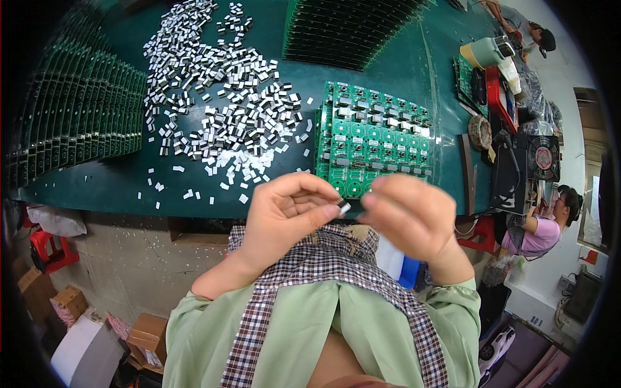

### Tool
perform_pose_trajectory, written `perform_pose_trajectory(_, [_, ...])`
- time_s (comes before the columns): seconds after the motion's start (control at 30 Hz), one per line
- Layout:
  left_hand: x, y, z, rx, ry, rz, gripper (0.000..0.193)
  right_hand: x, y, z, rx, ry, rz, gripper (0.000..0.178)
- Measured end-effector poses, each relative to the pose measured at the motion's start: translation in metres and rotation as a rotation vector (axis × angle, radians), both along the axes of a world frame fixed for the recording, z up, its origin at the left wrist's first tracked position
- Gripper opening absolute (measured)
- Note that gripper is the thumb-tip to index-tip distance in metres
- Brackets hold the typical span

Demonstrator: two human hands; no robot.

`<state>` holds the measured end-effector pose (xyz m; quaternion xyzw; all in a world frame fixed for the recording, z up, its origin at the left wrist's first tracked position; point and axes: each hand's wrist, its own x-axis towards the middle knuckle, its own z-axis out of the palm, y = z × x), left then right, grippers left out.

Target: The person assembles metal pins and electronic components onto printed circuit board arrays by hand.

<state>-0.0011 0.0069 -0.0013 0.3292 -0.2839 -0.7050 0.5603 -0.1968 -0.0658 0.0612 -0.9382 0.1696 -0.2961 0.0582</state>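
My left hand (284, 210) is closed in front of the table edge, with a small white-topped electronic component (344, 209) pinched between thumb and forefinger. Just right of it, my right hand (412, 213) is raised and smeared by motion, so its fingers and anything in them cannot be made out. Beyond both hands lies a stack of green circuit boards (374, 137), whose top panel bears rows of grey and white parts. To the left, a large loose heap of similar white-topped components (226, 126) spreads over the green table (304, 71).
Racked green boards (90, 103) stand at the left, and another block of boards (349, 32) at the back. Loose white pieces (187, 194) lie near the front edge. At the right are a fan (542, 158), a red tray (503, 97) and two other people (533, 233).
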Motion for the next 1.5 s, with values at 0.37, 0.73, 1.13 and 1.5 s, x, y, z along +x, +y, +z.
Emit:
perform_pose_trajectory(0.37, [-0.007,0.0,-0.003,-0.482,-0.579,0.187,0.011,0.009,0.023,-0.021,0.626,-0.266,-0.091,0.023])
perform_pose_trajectory(0.73, [-0.009,0.002,-0.005,-0.622,-0.673,0.148,0.013,0.007,0.026,-0.028,0.4,-0.187,-0.033,0.028])
perform_pose_trajectory(1.13, [-0.008,0.003,-0.005,-0.68,-0.728,0.216,0.019,0.004,0.03,-0.024,0.537,-0.235,-0.101,0.023])
perform_pose_trajectory(1.5, [-0.001,0.0,-0.001,-0.716,-0.996,0.308,0.014,-0.005,0.019,-0.017,0.458,-0.242,-0.227,0.021])
